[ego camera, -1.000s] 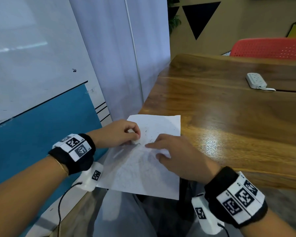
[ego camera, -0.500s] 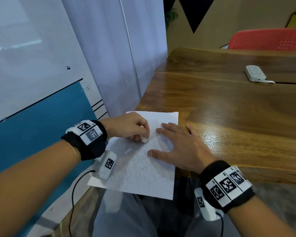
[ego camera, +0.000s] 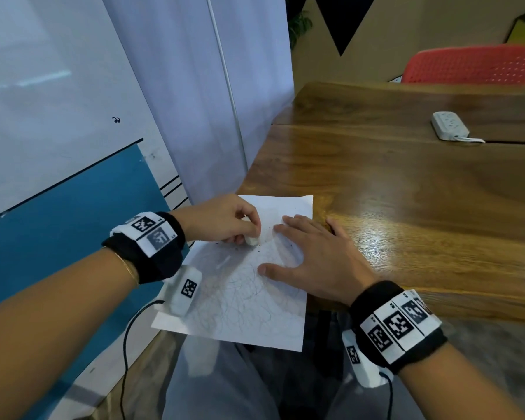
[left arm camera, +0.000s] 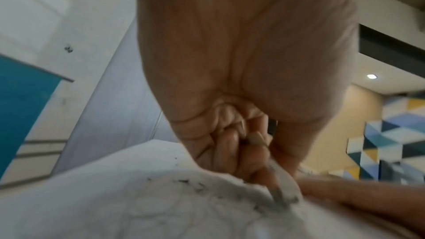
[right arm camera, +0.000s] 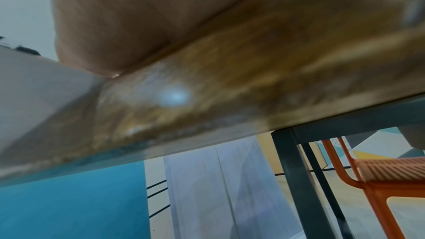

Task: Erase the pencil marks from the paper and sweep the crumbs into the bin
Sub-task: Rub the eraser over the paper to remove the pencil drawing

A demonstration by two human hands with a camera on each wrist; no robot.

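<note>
Your left hand (ego camera: 222, 218) has its grip curled tight round a small white eraser (ego camera: 251, 240), pinching it and pressing its end onto the paper (ego camera: 249, 313). Your right hand (ego camera: 319, 259) lies flat with fingers straight and spread, holding nothing, pinning the sheet's right side at the desk (ego camera: 406, 192) corner. The sheet overhangs the desk's near edge and carries faint pencil scribbles, none readable. Dark crumbs (left arm camera: 184, 181) lie scattered beside the eraser. Both wristbands bear black-and-white square codes; their small lettering is too blurred to read.
</note>
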